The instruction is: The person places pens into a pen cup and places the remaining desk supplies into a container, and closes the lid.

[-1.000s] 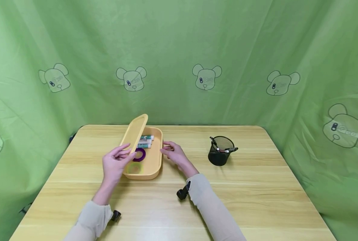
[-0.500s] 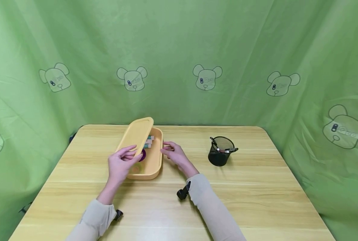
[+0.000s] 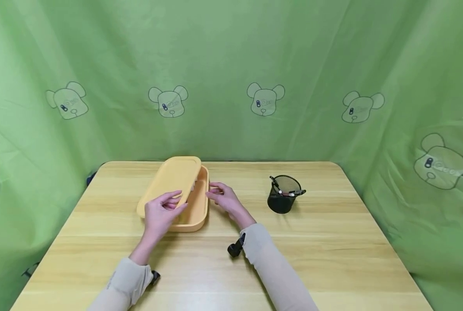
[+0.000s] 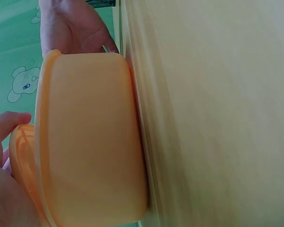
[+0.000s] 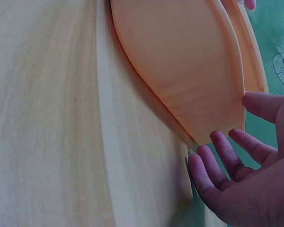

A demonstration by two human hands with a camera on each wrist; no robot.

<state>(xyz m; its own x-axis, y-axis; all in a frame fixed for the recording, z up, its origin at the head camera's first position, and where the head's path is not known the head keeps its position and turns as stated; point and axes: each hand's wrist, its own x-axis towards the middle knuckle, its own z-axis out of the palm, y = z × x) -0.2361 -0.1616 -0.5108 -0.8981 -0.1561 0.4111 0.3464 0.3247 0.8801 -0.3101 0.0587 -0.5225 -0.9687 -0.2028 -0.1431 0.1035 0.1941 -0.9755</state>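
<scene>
A light orange plastic box (image 3: 198,208) stands on the table, its lid (image 3: 172,181) tilted over the left part of the opening. My left hand (image 3: 160,217) pinches the lid's near right edge between thumb and fingers. In the left wrist view, the lid (image 4: 24,156) leans at the box's rim. My right hand (image 3: 227,201) is at the box's right side; the right wrist view has its thumb at the rim and loosely bent, spread fingertips (image 5: 217,137) against the wall. Most of the box's contents are hidden under the lid.
A black mesh pen holder (image 3: 281,203) with several pens stands to the right of the box on the wooden table (image 3: 332,242). Green curtains (image 3: 215,129) with bear drawings hang behind and at both sides.
My left hand has lowered the lid to a flatter tilt and moved slightly right. The lid now hides the purple ring and nearly all of the tubes. My right hand has stayed at the box.
</scene>
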